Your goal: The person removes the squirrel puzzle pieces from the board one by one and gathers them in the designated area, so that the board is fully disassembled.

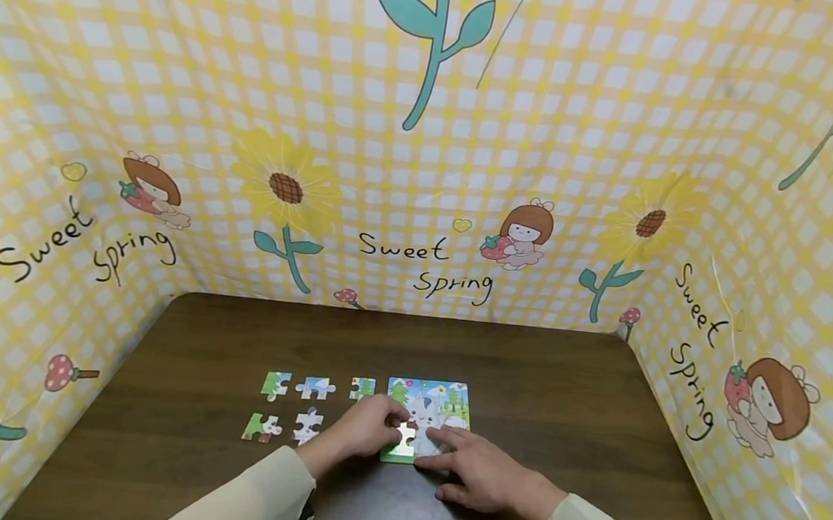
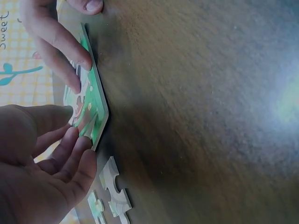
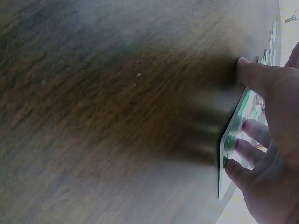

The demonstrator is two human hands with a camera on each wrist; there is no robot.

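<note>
A square jigsaw puzzle board (image 1: 459,396) with a white cartoon animal on green lies flat on the table. At its left side my left hand (image 1: 369,424) has thumb and index finger bent at a puzzle piece (image 1: 406,438) in the lower left of the picture; it seems to pinch the piece, though the fingertips partly hide it. My right hand (image 1: 486,472) lies over the board's lower right, with extended fingers resting on the picture. In the right wrist view its thumb (image 3: 254,74) is spread away from the other fingers.
Several loose puzzle pieces lie left of the board, among them a green corner piece (image 1: 274,384), a blue piece (image 1: 315,388) and a white piece (image 1: 307,427). The dark wooden table (image 1: 527,363) is enclosed by a yellow checked cloth (image 1: 425,169) at the back and sides.
</note>
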